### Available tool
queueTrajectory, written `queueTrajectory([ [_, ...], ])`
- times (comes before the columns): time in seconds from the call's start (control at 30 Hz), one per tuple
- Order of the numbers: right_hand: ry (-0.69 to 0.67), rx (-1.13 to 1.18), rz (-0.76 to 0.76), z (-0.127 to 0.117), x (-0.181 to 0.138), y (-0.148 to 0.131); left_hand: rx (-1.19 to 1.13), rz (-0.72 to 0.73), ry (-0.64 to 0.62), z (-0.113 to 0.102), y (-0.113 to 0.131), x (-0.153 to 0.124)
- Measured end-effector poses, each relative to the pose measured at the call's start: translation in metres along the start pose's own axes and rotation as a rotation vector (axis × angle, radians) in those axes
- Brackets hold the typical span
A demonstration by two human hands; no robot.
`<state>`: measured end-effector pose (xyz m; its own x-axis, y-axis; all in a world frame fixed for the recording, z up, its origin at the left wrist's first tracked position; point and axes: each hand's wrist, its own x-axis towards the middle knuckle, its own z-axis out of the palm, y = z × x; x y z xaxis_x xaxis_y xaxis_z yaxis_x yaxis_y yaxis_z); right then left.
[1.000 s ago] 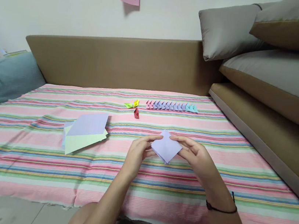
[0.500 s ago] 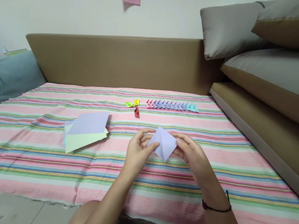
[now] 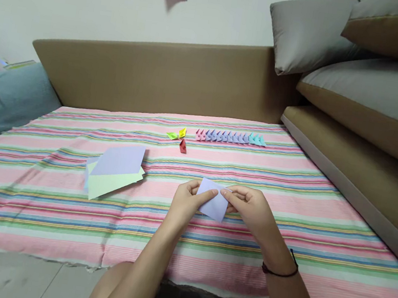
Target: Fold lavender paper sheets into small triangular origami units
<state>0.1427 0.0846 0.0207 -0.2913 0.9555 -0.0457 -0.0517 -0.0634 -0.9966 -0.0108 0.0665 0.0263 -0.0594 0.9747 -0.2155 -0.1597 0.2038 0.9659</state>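
Note:
A small folded square of lavender paper (image 3: 214, 208) is held between my two hands, just above the striped cloth. My left hand (image 3: 190, 199) pinches its left side, thumb on top and fingers behind. From the right, my right hand (image 3: 246, 204) grips the upper right edge, its thumb pressed on the face close to the left thumb. The fingers behind the paper are partly hidden. Farther back stands a row of small folded paper pieces (image 3: 228, 137) in pink, lavender and light blue. Left of it lie a red folded piece (image 3: 183, 146), a yellow one (image 3: 182, 132) and a green one (image 3: 172, 136).
Loose lavender and pale green paper sheets (image 3: 112, 184) lie on the striped cloth (image 3: 46, 206) to the left. A brown backrest (image 3: 157, 79) runs along the wall. Grey and brown cushions (image 3: 377, 95) are stacked at the right.
The lavender paper has turned from a diamond with a raised middle flap to a flatter, squarer shape, slightly lower. My right thumb has moved inward onto its face.

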Motion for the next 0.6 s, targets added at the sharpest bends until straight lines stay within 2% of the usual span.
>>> queueTrajectory([
  [0.13,-0.005,0.041,0.032,0.0017,-0.0007,-0.0027,-0.057,-0.004,0.045,-0.0022,-0.0022,0.0017],
  [0.33,-0.142,-0.026,0.108,0.0047,-0.0025,-0.0016,-0.084,0.096,0.086,-0.0057,-0.0038,0.0036],
  [0.6,-0.03,-0.096,0.018,0.0051,-0.0016,-0.0016,-0.058,0.107,0.111,-0.0051,-0.0044,0.0026],
])
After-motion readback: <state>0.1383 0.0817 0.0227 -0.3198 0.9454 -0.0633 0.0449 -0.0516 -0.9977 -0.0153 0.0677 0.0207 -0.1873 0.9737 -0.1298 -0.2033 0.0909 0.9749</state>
